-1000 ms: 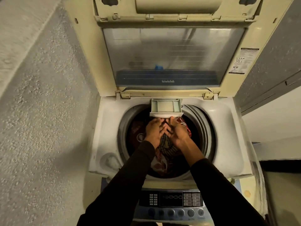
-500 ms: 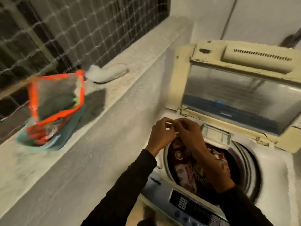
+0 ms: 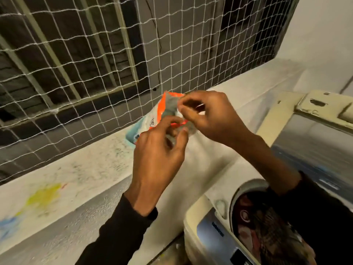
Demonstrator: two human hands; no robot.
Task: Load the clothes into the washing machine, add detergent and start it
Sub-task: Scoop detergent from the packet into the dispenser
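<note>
An orange, white and teal detergent packet (image 3: 150, 123) stands on the white ledge (image 3: 91, 169) to the left of the washing machine (image 3: 206, 232). Both my hands are at its torn top. My left hand (image 3: 158, 155) pinches the near edge of the opening. My right hand (image 3: 208, 115) pinches the far edge, above and to the right. The machine's lid (image 3: 317, 134) is raised, and dark and red patterned clothes (image 3: 263, 226) lie in the drum at the lower right.
A white net (image 3: 95, 64) and window bars close off the space behind the ledge. Yellow and blue stains (image 3: 42, 197) mark the ledge at the left. The machine's control panel (image 3: 219, 238) faces me at the bottom right.
My hands left the drum and moved up and left to the ledge. They now pinch the detergent packet's top. My view swung left from the machine to the ledge.
</note>
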